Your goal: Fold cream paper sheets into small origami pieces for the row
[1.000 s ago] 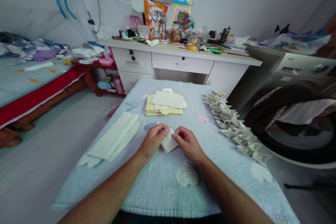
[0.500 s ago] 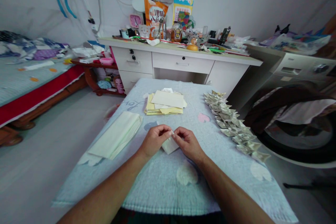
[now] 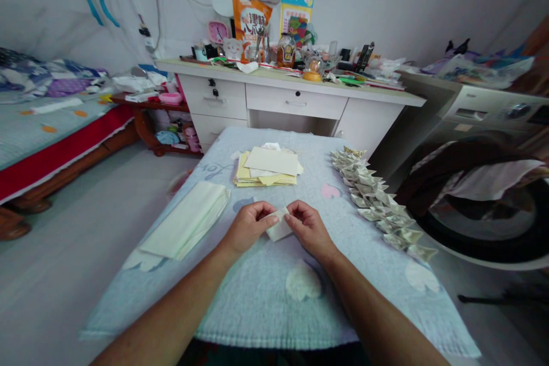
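Between my two hands is a small piece of folded pale paper (image 3: 279, 230), held just above the cloth-covered table. My left hand (image 3: 250, 226) pinches its left side with thumb and fingers, and my right hand (image 3: 309, 229) pinches the right side. The fingers partly cover the paper, so its exact folds are hidden. Beyond my hands lies a stack of cream and yellow paper sheets (image 3: 272, 161). To the left rests a folded pile of pale paper (image 3: 186, 222). Along the right side stand rows of folded paper boats (image 3: 373, 191).
A light blue patterned cloth (image 3: 266, 303) covers the table. Behind it is a white desk (image 3: 295, 100) crowded with jars, a snack bag (image 3: 251, 26) and a pink clock (image 3: 218, 32). A washing machine (image 3: 480, 114) stands at right, a bed (image 3: 55, 120) at left.
The paper between my hands has turned slightly, and more of its top edge shows between my thumbs. My fingertips are a little farther apart. The whole view has shifted slightly.
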A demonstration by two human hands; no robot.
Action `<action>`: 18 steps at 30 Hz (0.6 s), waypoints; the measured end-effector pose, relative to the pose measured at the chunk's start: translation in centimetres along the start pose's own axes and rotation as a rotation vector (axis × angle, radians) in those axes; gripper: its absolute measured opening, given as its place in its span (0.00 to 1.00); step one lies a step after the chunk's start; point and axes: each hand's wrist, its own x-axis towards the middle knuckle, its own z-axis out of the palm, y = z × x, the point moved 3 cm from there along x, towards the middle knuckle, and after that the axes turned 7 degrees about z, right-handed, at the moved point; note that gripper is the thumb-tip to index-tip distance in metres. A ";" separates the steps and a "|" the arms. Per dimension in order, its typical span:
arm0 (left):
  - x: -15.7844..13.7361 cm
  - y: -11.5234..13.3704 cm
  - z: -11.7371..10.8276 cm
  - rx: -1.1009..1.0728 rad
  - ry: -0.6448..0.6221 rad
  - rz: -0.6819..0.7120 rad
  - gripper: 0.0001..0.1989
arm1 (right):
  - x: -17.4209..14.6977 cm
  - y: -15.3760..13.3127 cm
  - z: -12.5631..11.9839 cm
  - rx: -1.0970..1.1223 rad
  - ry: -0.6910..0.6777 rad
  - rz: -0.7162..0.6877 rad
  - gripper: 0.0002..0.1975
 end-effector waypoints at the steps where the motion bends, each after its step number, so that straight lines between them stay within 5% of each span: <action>1: 0.0 0.0 0.0 0.023 0.000 0.000 0.11 | 0.0 -0.1 0.0 -0.015 0.003 -0.013 0.09; 18: 0.0 1.0 -1.3 0.179 0.063 0.107 0.09 | 0.0 -1.0 -1.6 -0.009 0.021 -0.044 0.08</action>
